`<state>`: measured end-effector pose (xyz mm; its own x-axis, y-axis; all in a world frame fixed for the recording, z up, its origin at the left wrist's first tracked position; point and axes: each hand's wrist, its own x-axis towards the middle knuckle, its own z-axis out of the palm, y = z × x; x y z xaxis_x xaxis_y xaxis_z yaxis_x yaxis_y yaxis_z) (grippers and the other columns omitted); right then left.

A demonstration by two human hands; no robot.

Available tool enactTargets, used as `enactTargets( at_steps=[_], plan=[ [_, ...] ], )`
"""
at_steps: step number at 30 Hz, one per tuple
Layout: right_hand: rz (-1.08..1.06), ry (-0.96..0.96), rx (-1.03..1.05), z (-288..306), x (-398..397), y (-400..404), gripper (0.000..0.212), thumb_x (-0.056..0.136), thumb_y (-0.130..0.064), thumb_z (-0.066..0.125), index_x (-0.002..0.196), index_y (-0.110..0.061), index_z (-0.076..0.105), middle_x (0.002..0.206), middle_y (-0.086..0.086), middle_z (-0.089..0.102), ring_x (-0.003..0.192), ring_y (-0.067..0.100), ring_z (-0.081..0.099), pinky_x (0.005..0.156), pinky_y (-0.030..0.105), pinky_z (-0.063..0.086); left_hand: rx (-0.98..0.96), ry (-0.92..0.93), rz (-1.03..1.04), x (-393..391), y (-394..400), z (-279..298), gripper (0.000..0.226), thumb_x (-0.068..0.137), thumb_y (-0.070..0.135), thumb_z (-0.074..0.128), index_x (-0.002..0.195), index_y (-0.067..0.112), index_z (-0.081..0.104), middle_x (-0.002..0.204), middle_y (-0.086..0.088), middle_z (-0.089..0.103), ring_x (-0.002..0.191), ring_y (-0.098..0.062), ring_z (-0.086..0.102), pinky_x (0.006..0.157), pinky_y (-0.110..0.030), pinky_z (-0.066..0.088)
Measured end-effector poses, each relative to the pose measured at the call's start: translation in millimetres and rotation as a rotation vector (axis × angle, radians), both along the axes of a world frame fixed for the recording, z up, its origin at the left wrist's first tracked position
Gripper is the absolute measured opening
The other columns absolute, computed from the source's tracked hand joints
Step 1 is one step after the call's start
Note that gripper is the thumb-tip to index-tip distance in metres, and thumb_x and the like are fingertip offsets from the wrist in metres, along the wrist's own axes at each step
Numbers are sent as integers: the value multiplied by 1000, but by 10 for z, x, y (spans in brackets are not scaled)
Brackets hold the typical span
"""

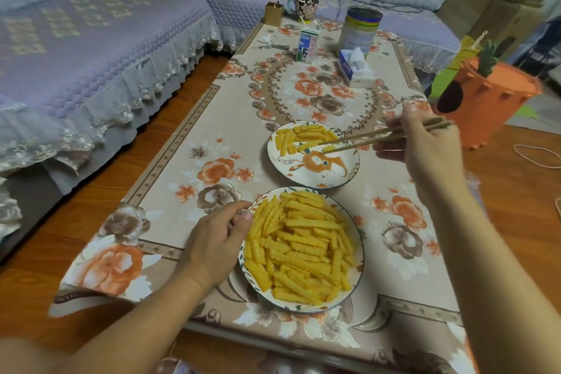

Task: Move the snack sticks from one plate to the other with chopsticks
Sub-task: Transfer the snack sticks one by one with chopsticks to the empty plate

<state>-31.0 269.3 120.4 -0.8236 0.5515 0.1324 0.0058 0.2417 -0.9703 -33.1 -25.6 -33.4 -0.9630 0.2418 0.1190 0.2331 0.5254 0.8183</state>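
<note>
STEP: release stick on far plate [312,158] | RIGHT: right hand [425,143] grips chopsticks [379,136], tips low over snack sticks [300,136] | LEFT: left hand [218,237] pinches near plate [303,249] rim | ADVICE: part tips slightly, lift straight up.

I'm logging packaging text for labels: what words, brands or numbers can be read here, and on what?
Nothing can be quoted with certainty.
Milk carton: pink characters over a cow picture, too blurred to read.
Tall tin: coloured bands and print, illegible.
Tissue box: small blue print, too small to read.
Plates, chopsticks and tablecloth: no text, only patterns.
</note>
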Motion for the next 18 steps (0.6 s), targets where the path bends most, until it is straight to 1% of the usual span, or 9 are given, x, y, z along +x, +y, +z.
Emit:
enactTargets(
  at_steps=[4,7,10,12,16,18],
  plan=[
    [17,-39,54,-174,-336,-13,37,109,-32,48,94,-6,71,81,17,75,75,33,76,70,41,65,-5,2,8,2,-4,-9,70,89,70,31,129,25,66,104,7,73,100,-14,65,86,-39,53],
    [23,-86,79,-227,-535,-20,38,108,-32,49,91,-6,71,80,19,74,71,33,75,71,44,65,-9,0,4,-5,4,0,69,89,70,31,129,25,67,101,5,74,97,-15,65,84,-41,54],
    [7,-113,89,-254,-648,-4,44,108,-34,48,95,1,70,82,25,74,66,32,75,70,45,64,-14,-2,5,-8,-1,-3,70,89,70,30,129,25,67,101,4,73,95,-15,65,83,-43,54],
    [-17,-108,88,-254,-659,27,48,108,-38,47,94,2,69,80,25,74,64,31,75,68,46,65,-14,-3,6,-4,-5,-1,70,89,70,30,129,26,67,101,5,73,95,-14,65,83,-42,54],
    [16,-77,154,-221,-533,31,52,109,-41,43,88,0,67,75,23,73,62,33,75,67,53,64,-6,-9,7,-13,2,5,70,89,69,31,129,25,67,101,4,74,95,-15,66,84,-42,54],
    [29,-50,143,-162,-415,12,52,110,-39,42,87,1,66,72,20,72,60,32,74,65,51,64,-4,-8,0,-17,2,1,70,89,70,32,129,24,67,101,4,74,95,-16,66,83,-43,54]
  ],
)
